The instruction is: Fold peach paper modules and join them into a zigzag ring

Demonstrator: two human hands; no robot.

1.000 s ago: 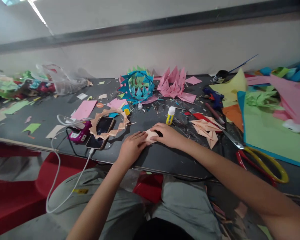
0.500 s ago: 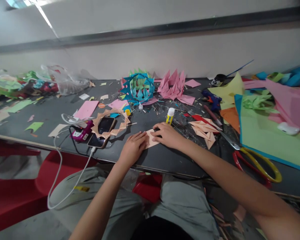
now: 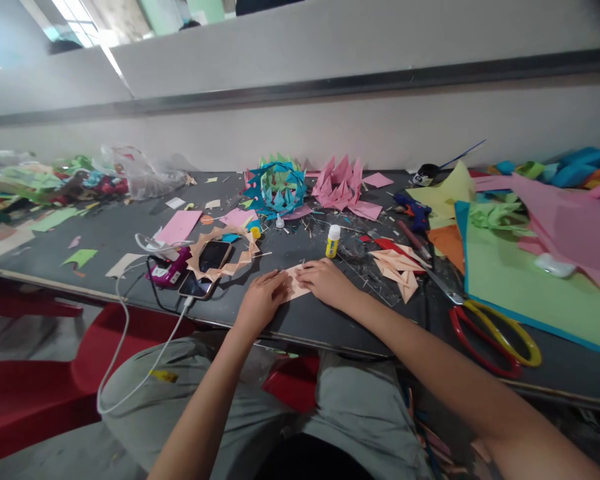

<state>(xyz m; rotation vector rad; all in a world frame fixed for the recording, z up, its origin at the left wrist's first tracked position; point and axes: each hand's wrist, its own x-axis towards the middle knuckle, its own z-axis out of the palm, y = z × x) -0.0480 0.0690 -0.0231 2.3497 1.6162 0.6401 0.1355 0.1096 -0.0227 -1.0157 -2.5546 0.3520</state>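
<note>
A small piece of peach paper (image 3: 294,287) lies near the table's front edge, partly covered by both hands. My left hand (image 3: 261,299) rests over its left side, fingers closed together on it. From the right, my right hand (image 3: 325,281) grips the paper's far right part with bent fingers. Just behind that hand stands a glue stick (image 3: 333,243) with a white cap. Folded peach paper pieces (image 3: 405,272) lie farther right. To the left, a peach ring of folded points (image 3: 196,257) sits over a phone (image 3: 215,255).
Scissors (image 3: 453,293) with red and yellow handles lie at right, near large green paper sheets (image 3: 520,273). Blue and pink folded-paper pieces (image 3: 340,183) stand at the back. A purple power adapter (image 3: 167,272) with cables is at left. Paper scraps litter the table.
The view has tilted up slightly and shifted right. Both hands stay on the peach paper, with the right hand's fingers shifted a little over it.
</note>
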